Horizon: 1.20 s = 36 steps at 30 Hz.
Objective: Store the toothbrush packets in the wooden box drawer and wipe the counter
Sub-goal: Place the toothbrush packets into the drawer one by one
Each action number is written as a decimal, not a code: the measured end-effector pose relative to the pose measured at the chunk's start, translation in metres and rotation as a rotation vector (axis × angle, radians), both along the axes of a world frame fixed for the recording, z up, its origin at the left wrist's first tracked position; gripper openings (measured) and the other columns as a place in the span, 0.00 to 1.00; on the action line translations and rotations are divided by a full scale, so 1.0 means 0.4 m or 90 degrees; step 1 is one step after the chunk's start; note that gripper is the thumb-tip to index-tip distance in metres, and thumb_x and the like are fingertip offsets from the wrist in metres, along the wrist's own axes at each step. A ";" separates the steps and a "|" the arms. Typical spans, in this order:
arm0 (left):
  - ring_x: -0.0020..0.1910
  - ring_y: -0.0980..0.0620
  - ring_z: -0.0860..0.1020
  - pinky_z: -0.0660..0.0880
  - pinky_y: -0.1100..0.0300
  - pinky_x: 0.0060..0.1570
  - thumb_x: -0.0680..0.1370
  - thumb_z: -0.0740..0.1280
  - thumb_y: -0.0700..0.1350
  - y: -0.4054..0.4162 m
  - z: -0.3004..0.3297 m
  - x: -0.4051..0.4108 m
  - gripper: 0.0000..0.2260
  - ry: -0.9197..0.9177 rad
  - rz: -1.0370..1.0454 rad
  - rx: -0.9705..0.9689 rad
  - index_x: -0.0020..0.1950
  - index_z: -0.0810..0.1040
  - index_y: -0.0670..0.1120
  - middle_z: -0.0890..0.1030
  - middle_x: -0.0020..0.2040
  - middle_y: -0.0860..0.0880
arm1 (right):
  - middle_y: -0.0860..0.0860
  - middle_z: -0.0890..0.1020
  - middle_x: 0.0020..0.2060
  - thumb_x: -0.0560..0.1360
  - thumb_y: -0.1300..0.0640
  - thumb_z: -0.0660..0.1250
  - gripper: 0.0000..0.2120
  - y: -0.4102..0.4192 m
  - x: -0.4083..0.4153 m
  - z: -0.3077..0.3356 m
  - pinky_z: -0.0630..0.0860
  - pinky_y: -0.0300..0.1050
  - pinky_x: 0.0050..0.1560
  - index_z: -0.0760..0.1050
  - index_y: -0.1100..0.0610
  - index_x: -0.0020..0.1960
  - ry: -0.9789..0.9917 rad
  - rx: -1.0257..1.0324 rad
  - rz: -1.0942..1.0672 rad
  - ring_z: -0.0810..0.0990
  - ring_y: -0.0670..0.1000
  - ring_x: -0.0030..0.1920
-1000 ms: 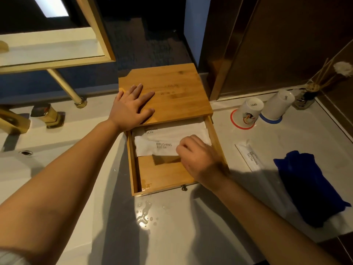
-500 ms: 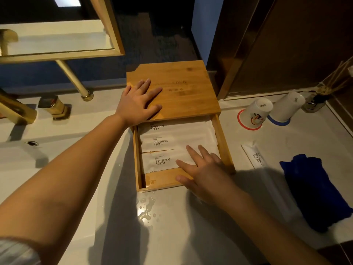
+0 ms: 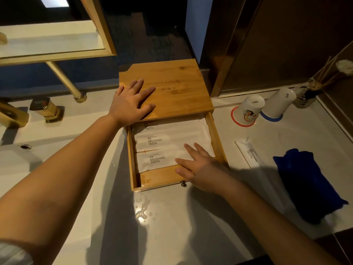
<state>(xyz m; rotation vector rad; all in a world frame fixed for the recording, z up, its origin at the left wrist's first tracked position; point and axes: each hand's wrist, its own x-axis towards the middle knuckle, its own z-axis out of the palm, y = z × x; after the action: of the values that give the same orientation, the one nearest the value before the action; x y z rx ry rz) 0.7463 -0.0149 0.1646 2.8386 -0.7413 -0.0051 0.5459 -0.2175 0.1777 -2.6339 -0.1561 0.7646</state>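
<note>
A wooden box (image 3: 172, 87) stands on the white counter (image 3: 172, 226) with its drawer (image 3: 158, 178) pulled out toward me. Three white toothbrush packets (image 3: 164, 142) marked BRUSHING TEETH lie side by side in the drawer. My left hand (image 3: 129, 104) rests flat and open on the box lid. Fingers spread, my right hand (image 3: 198, 167) lies over the drawer's front right corner, fingertips touching the nearest packet. One more toothbrush packet (image 3: 248, 153) lies on the counter right of the box. A blue cloth (image 3: 305, 184) sits crumpled further right.
Two upturned white cups (image 3: 248, 109) stand on coasters behind the loose packet, beside a reed diffuser (image 3: 309, 92). Water drops (image 3: 142, 209) sit on the counter before the drawer. A gold tap (image 3: 11, 115) and sink lie to the left, under a framed mirror (image 3: 57, 41).
My right hand went from pinching a packet in the drawer to lying flat and open at the drawer's front right. The packets now lie in a neat row. My left hand stayed on the lid.
</note>
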 end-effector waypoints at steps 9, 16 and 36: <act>0.77 0.45 0.51 0.48 0.43 0.73 0.74 0.49 0.65 0.001 -0.008 0.005 0.28 -0.007 0.000 0.005 0.74 0.57 0.59 0.55 0.78 0.46 | 0.58 0.75 0.64 0.77 0.51 0.57 0.18 -0.153 -0.099 -0.001 0.76 0.51 0.57 0.73 0.56 0.63 -0.431 -0.048 -0.254 0.75 0.56 0.63; 0.77 0.45 0.51 0.48 0.43 0.73 0.74 0.48 0.65 0.002 -0.002 0.007 0.29 0.000 -0.007 0.013 0.74 0.56 0.59 0.54 0.78 0.46 | 0.62 0.80 0.55 0.71 0.60 0.70 0.19 -0.321 -0.160 -0.124 0.81 0.56 0.45 0.74 0.60 0.61 -0.211 -0.282 -0.280 0.80 0.62 0.52; 0.77 0.45 0.51 0.48 0.43 0.73 0.75 0.49 0.64 -0.001 -0.007 0.005 0.28 0.001 0.001 0.009 0.74 0.56 0.59 0.55 0.78 0.47 | 0.48 0.76 0.32 0.72 0.65 0.67 0.05 -0.249 -0.060 0.038 0.73 0.33 0.34 0.73 0.62 0.39 -0.407 0.287 -0.605 0.76 0.41 0.35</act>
<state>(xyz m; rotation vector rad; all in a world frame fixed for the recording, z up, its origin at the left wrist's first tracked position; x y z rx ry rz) 0.7484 -0.0151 0.1617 2.8526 -0.7428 -0.0119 0.5221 -0.3171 0.1929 -2.0470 0.6322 -0.3888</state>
